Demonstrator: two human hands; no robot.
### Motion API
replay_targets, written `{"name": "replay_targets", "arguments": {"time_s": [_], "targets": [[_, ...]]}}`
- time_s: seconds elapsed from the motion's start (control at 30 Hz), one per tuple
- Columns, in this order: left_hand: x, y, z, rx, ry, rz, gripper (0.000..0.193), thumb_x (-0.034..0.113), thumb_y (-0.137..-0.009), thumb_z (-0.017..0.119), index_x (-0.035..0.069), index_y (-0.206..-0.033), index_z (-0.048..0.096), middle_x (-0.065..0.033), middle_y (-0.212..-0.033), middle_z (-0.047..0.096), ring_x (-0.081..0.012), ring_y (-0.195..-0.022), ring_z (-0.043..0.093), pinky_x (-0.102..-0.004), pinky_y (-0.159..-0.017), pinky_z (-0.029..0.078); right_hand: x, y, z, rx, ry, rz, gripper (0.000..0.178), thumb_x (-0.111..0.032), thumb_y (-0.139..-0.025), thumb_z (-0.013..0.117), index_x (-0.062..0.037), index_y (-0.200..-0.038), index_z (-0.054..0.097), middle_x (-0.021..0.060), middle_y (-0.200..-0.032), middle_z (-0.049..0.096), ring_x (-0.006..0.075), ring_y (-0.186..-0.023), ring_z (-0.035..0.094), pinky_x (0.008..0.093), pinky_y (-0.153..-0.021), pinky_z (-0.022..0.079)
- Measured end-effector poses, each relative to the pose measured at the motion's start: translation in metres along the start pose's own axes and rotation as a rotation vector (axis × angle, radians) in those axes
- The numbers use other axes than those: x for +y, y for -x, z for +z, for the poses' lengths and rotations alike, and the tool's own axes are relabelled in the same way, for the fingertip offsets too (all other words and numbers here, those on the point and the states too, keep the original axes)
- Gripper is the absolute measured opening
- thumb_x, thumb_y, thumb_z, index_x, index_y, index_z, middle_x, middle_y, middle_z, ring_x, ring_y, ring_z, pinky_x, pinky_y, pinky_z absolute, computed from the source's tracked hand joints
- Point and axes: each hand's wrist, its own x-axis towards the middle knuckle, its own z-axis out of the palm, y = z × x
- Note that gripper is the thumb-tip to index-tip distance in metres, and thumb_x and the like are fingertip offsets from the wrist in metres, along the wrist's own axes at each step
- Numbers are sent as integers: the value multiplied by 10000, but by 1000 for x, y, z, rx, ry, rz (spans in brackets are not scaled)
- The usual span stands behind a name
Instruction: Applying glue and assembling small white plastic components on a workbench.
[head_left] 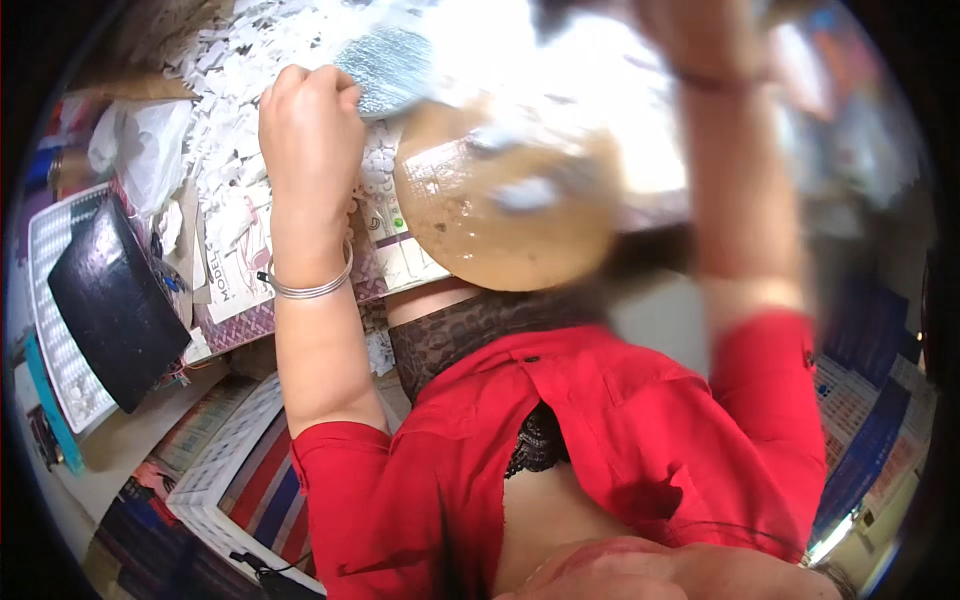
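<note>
My left hand [312, 125] is closed, with its fingers curled at the left edge of a round, shiny, bluish textured piece [388, 70]. What lies inside those fingers is hidden. My right hand [705, 35] is smeared by motion at the top, so its fingers cannot be made out. In front of me is a round amber-brown board [500, 245] with a glossy face, jutting over the table's near edge above my lap. On it are a blurred white patch [527, 194] and a small dark spot.
Many small white pieces [225, 100] cover the table's left part, beside a clear plastic bag [150, 150]. Left of the table, a black curved object [115, 290] rests on a white perforated tray [75, 370]. A white basket [215, 490] with striped cloth stands lower left.
</note>
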Motion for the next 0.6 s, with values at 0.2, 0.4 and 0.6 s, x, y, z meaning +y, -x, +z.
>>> {"name": "replay_targets", "arguments": {"time_s": [0.2, 0.4, 0.6], "targets": [[1, -1, 2, 86, 40, 63, 133, 66, -851, 672, 39, -979, 692, -147, -899, 646, -339, -888, 603, -422, -831, 482, -22, 77, 48, 123, -407, 397, 581, -255, -897, 669, -22, -1362, 409, 37, -783, 594, 132, -700, 588, 280, -658, 490], [51, 32, 23, -117, 615, 297, 253, -10, -743, 710, 9, -993, 671, -137, -1000, 661, -352, -948, 604, -413, -843, 501, 21, 112, 62, 294, -89, 571, 126, -162, -881, 693, -77, -880, 601, 28, -878, 588, 111, -766, 533, 278, -668, 446], [57, 39, 34, -191, 534, 327, 227, 51, -738, 751, 46, -959, 699, -86, -970, 668, -308, -917, 597, -393, -824, 472, 17, 114, 46, 307, -377, 315, 526, -373, -868, 701, -29, -1189, 467, 58, -844, 582, 161, -720, 566, 300, -661, 485]]}}
